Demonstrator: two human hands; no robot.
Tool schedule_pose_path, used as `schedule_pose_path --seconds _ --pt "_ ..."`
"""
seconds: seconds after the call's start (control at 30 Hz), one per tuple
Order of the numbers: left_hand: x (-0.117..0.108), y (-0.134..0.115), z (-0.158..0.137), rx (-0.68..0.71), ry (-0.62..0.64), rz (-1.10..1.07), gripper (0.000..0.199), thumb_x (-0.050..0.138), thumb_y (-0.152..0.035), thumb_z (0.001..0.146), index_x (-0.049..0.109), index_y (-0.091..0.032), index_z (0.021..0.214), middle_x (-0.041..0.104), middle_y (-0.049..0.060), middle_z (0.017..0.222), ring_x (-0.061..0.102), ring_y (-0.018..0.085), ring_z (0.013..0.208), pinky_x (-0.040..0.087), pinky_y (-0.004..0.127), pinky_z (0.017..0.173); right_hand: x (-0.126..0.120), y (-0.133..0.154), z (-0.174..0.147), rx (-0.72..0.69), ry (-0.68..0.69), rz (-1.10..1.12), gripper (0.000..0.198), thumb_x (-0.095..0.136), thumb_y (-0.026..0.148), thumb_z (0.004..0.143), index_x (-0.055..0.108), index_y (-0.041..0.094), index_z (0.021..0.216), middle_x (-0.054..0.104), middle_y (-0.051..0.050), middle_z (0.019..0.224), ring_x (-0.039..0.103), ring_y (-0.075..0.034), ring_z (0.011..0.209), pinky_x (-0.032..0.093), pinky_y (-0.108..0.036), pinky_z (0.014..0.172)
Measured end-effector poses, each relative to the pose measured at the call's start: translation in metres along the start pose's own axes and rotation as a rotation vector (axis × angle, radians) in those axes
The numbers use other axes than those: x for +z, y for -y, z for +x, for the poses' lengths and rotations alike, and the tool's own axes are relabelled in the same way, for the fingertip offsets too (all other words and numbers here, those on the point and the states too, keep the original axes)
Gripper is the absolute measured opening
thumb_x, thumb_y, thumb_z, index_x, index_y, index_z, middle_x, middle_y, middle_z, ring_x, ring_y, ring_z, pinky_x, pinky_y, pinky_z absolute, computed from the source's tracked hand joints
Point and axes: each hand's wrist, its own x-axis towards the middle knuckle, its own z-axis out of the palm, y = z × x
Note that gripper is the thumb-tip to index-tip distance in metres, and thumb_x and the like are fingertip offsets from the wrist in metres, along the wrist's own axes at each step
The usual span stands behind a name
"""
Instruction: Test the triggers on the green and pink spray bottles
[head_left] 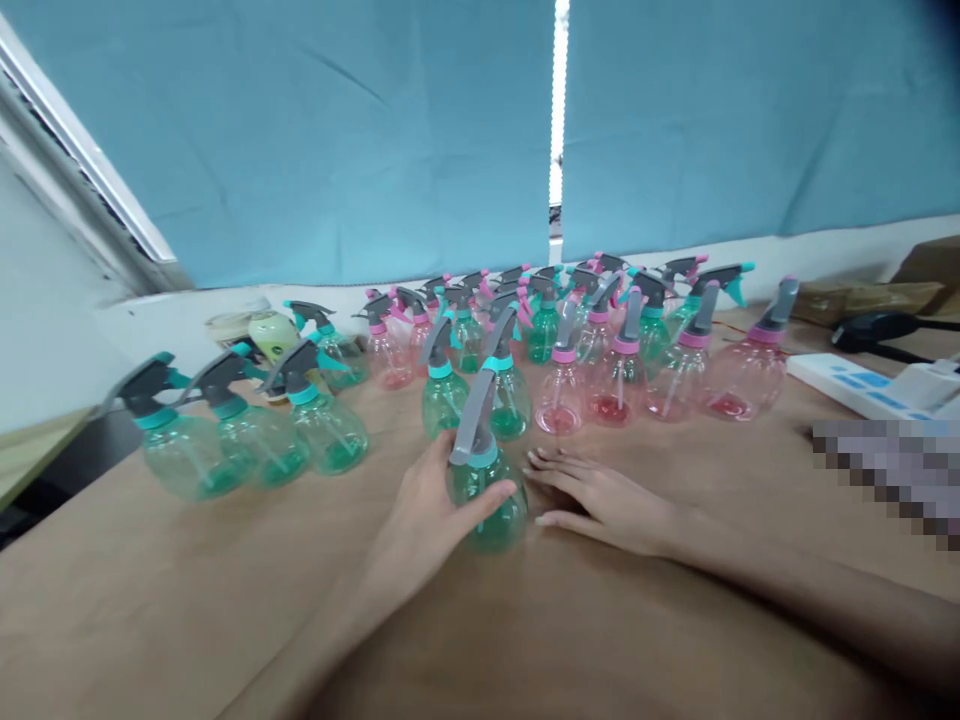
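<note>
My left hand (431,505) is wrapped round a green spray bottle (491,515) with a grey trigger head and a turquoise collar, upright near the middle of the table. Just to its right, my right hand (604,495) rests on the tabletop with fingers stretched toward the bottle, holding nothing. Close behind the held bottle stand two more green spray bottles (511,400). A row of pink spray bottles (616,390) with pink collars is beyond my right hand. Green spray bottles (330,435) also stand in a slanting row on the left.
More green and pink spray bottles (544,330) crowd the back of the brown table (225,600). A white power strip (862,385) with a plug and a black object (874,328) lie at the right. Jars (271,335) stand at the back left, below a blue curtain (375,140).
</note>
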Motion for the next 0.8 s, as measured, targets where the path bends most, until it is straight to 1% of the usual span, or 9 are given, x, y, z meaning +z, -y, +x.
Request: schedule_pose_path --seconds 0.07,0.13,0.23,0.3,0.4,0.5,0.6,0.7,0.8 --pt "-0.004 0.004 -0.008 -0.019 -0.028 0.033 0.039 0.061 -0.052 0.085 0.057 -0.022 0.110 0.071 0.006 0.104 0.066 0.030 0.098 0.051 0.045 0.087 -0.006 0.004 0.003 0.015 0.047 -0.033 0.066 0.041 0.060 0.095 0.047 0.013 0.141 0.045 -0.015 0.148 0.039 -0.030 0.138 0.032 -0.049 0.113" --pt "-0.013 0.012 -0.014 -0.018 -0.082 0.086 0.038 0.062 -0.052 0.083 0.059 -0.023 0.108 0.072 0.004 0.099 0.067 0.029 0.093 0.052 0.043 0.083 -0.015 0.009 0.008 0.030 0.094 -0.058 0.066 0.043 0.061 0.093 0.052 0.013 0.138 0.050 -0.016 0.144 0.046 -0.033 0.132 0.040 -0.050 0.107" --pt "-0.031 0.029 -0.021 0.016 -0.229 0.220 0.040 0.064 -0.055 0.080 0.061 -0.022 0.103 0.068 0.006 0.102 0.066 0.030 0.096 0.053 0.043 0.083 -0.029 0.016 0.019 0.029 0.112 -0.072 0.056 0.050 0.057 0.092 0.059 0.017 0.130 0.064 -0.014 0.129 0.063 -0.035 0.112 0.051 -0.050 0.091" --pt "-0.045 0.041 -0.023 0.000 -0.310 0.307 0.044 0.063 -0.057 0.078 0.063 -0.021 0.103 0.065 0.008 0.106 0.065 0.030 0.096 0.053 0.045 0.082 -0.038 0.022 0.030 0.036 0.090 -0.081 0.049 0.050 0.053 0.093 0.062 0.020 0.127 0.071 -0.012 0.116 0.069 -0.033 0.099 0.054 -0.048 0.083" --pt "-0.061 0.056 -0.020 -0.057 -0.358 0.368 0.048 0.059 -0.061 0.079 0.065 -0.020 0.102 0.064 0.008 0.097 0.065 0.028 0.084 0.053 0.043 0.075 -0.049 0.035 0.051 0.073 -0.020 -0.096 0.047 0.052 0.053 0.092 0.064 0.021 0.123 0.072 -0.011 0.113 0.067 -0.033 0.101 0.051 -0.048 0.087" --pt "-0.070 0.067 -0.011 -0.066 -0.344 0.368 0.048 0.058 -0.061 0.081 0.064 -0.019 0.104 0.065 0.006 0.092 0.065 0.026 0.077 0.053 0.040 0.071 -0.053 0.051 0.072 0.115 -0.125 -0.097 0.045 0.051 0.051 0.093 0.062 0.021 0.125 0.068 -0.010 0.122 0.065 -0.032 0.106 0.050 -0.048 0.089" --pt "-0.072 0.076 0.001 -0.050 -0.345 0.356 0.047 0.057 -0.061 0.082 0.062 -0.019 0.104 0.065 0.007 0.095 0.065 0.028 0.086 0.052 0.040 0.074 -0.051 0.065 0.087 0.177 -0.235 -0.072 0.047 0.051 0.049 0.094 0.056 0.019 0.130 0.066 -0.011 0.125 0.065 -0.031 0.106 0.052 -0.046 0.086" --pt "-0.072 0.082 0.013 -0.047 -0.346 0.359 0.047 0.058 -0.059 0.083 0.061 -0.018 0.105 0.066 0.009 0.097 0.066 0.029 0.090 0.052 0.041 0.079 -0.044 0.072 0.099 0.233 -0.365 -0.026 0.049 0.058 0.046 0.091 0.055 0.017 0.131 0.065 -0.011 0.126 0.065 -0.030 0.106 0.052 -0.045 0.088" --pt "-0.073 0.082 0.021 -0.064 -0.335 0.375 0.047 0.060 -0.057 0.083 0.061 -0.015 0.105 0.067 0.012 0.099 0.066 0.032 0.093 0.051 0.045 0.083 -0.039 0.070 0.108 0.274 -0.417 -0.028 0.051 0.060 0.046 0.089 0.055 0.015 0.130 0.065 -0.013 0.126 0.062 -0.032 0.112 0.049 -0.048 0.092"
